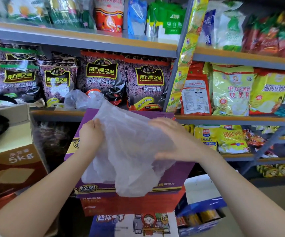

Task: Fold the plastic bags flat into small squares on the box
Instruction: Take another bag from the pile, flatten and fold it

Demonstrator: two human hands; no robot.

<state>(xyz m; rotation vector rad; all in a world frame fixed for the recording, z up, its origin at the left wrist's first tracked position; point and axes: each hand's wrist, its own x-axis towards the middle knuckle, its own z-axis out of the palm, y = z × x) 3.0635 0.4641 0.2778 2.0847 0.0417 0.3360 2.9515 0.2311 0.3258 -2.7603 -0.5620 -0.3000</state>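
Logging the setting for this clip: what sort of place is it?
Most likely a small grocery shop or its stockroom. Metal shelves hold rows of packaged food such as black sesame bags, and stacked cartons, including a purple box, stand on the floor.

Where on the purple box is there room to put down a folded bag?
On the purple box, only its far right corner and left edge are bare. The plastic bag, left hand and right hand crowd the middle.

Head view, downward (close) over box (93,185)

"NANFANG BLACK SESAME" on purple bags (147,86); "5kg", blurred, on brown carton (18,161).
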